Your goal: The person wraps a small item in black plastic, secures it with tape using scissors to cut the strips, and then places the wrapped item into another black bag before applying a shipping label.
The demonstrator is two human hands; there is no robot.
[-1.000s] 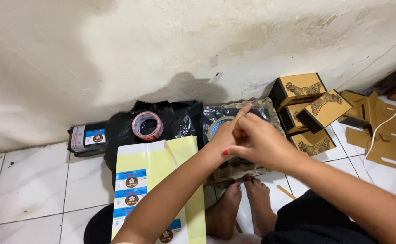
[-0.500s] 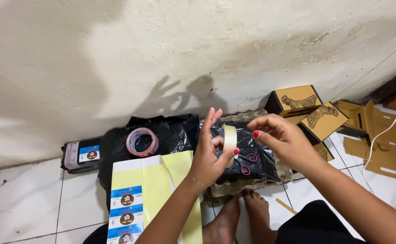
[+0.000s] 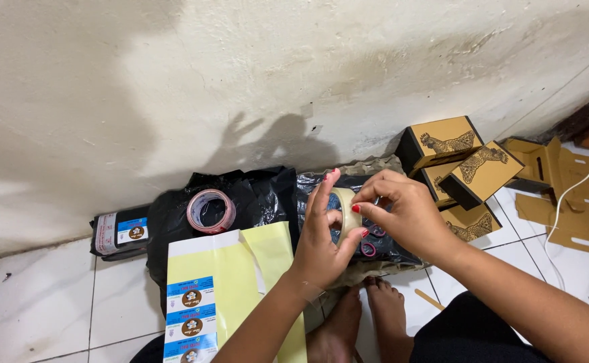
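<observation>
My left hand (image 3: 324,235) holds a roll of clear packing tape (image 3: 345,210) upright, thumb under it and fingers spread upward. My right hand (image 3: 405,214) pinches at the roll's outer edge with thumb and forefinger. Both hands hover above a black plastic-wrapped package (image 3: 375,235) that lies on a grey egg tray (image 3: 368,167) in front of my bare feet (image 3: 368,316).
A second tape roll with a reddish rim (image 3: 210,210) rests on black plastic bags (image 3: 254,195). A yellow sheet with blue labels (image 3: 203,296) lies at the lower left. Brown cardboard boxes (image 3: 456,165) and flat cardboard cutouts (image 3: 570,195) stand at the right by the wall. A white cable (image 3: 570,195) runs nearby.
Both hands have settled closer together on the tape roll; my right hand now pinches its edge. The view has shifted slightly left and down.
</observation>
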